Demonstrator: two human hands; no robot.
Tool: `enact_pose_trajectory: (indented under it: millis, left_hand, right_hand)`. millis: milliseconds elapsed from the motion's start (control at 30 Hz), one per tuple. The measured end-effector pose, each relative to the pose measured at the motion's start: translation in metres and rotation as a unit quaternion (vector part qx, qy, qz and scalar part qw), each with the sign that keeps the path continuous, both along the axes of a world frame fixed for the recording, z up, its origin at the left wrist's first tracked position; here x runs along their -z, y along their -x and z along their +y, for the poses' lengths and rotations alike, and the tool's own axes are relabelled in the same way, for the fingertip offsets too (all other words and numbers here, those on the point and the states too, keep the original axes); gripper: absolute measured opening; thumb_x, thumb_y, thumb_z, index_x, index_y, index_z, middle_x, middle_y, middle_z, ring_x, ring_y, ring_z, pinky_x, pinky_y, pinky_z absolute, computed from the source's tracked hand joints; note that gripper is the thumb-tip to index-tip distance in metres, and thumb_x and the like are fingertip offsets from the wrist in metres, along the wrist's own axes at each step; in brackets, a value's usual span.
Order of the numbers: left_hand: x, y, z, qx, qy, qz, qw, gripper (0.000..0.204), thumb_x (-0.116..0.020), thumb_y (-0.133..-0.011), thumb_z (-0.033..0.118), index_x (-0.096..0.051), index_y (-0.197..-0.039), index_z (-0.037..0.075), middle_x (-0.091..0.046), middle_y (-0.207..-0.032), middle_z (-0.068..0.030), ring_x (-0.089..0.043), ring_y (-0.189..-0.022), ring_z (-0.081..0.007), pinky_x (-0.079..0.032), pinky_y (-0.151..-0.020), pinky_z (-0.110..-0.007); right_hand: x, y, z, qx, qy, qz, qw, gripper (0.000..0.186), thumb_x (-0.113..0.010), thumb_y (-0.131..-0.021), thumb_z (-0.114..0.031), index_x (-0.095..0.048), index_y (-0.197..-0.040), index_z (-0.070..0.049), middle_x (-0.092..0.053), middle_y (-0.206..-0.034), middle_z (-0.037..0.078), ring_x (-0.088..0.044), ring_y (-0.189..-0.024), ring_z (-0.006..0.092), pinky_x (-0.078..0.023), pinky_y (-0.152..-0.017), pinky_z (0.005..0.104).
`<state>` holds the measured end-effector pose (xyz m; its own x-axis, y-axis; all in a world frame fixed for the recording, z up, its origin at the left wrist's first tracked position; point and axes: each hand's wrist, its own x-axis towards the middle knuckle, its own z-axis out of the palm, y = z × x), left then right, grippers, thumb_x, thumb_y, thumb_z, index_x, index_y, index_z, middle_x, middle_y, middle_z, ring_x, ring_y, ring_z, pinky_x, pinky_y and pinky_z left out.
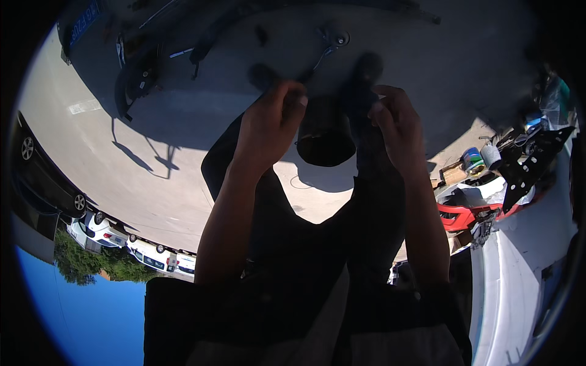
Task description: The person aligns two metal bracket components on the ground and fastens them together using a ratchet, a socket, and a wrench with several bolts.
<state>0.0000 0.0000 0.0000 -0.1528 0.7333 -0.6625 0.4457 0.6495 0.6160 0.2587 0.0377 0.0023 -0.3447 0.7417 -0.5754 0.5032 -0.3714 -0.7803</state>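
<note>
My left hand (271, 125) is raised over my left knee, its fingers bent inward and the thumb pressed close to them. Across from it, my right hand (400, 125) is curled over my right leg, thumb and index finger bent toward each other. Anything held in either hand is too dark or small to make out. Between my legs, below the hands, is a dark cylinder-like thing (326, 149) with a round rim. On the shaded ground beyond the hands lies a metal tool (323, 58) beside a small round metal part (342, 39).
Dark curved parts (137, 79) and a rod with a silver end (181, 53) lie on the left ground. At right are a black perforated metal plate (537, 168), cans (473, 160) and a red panel (458, 216). Parked cars (101, 232) stand at far left.
</note>
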Motion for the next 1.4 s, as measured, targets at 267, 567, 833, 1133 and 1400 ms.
enact_pose_trajectory:
  millis: [267,567,833,1133,1400]
  left_hand:
    - [0.171,0.042,0.062,0.015,-0.216,-0.027,0.976,0.024,-0.060,-0.102,0.030,-0.062,-0.120,0.013,-0.069,-0.086,-0.0035,-0.067,-0.076,-0.0142,-0.051,-0.065,-0.032]
    - [0.135,0.043,0.107,0.217,-0.224,0.132,0.941,0.028,-0.065,-0.098,0.024,-0.065,-0.121,0.008,-0.070,-0.098,-0.0100,-0.070,-0.088,-0.0223,-0.055,-0.075,-0.035]
    - [0.103,0.033,0.045,0.287,-0.216,0.215,0.908,0.028,-0.063,-0.096,0.026,-0.063,-0.120,0.010,-0.069,-0.097,-0.0086,-0.068,-0.093,-0.0268,-0.053,-0.078,-0.038]
    - [0.059,0.024,0.029,0.208,-0.229,0.160,0.937,0.030,-0.060,-0.098,0.030,-0.063,-0.120,0.010,-0.071,-0.109,-0.0097,-0.069,-0.097,-0.0286,-0.052,-0.082,-0.041]
    - [0.108,0.064,0.027,0.202,-0.200,0.205,0.937,0.029,-0.062,-0.097,0.032,-0.064,-0.117,0.010,-0.075,-0.097,-0.0085,-0.070,-0.096,-0.0294,-0.053,-0.081,-0.042]
  right_hand:
    - [0.114,0.014,0.085,-0.190,-0.115,-0.085,0.971,0.039,-0.075,-0.085,-0.014,-0.063,-0.122,-0.008,-0.067,-0.088,0.012,-0.066,-0.075,0.0262,-0.052,-0.066,0.0371]
    - [0.072,0.036,0.096,-0.155,-0.259,-0.060,0.951,0.056,-0.074,-0.083,-0.028,-0.062,-0.131,-0.002,-0.069,-0.101,0.013,-0.066,-0.097,0.0256,-0.051,-0.086,0.0373]
    - [0.074,0.012,0.075,-0.131,-0.322,-0.125,0.929,0.040,-0.070,-0.093,-0.028,-0.061,-0.124,-0.004,-0.070,-0.099,0.013,-0.070,-0.085,0.0258,-0.055,-0.073,0.0376]
    - [0.109,-0.021,0.082,-0.020,-0.350,-0.142,0.926,0.033,-0.065,-0.095,-0.027,-0.064,-0.118,-0.003,-0.072,-0.089,0.012,-0.070,-0.083,0.0283,-0.054,-0.074,0.0396]
    - [0.067,-0.002,0.085,0.085,-0.326,0.047,0.940,0.028,-0.063,-0.096,-0.026,-0.067,-0.112,-0.002,-0.072,-0.090,0.011,-0.068,-0.078,0.0271,-0.053,-0.073,0.0380]
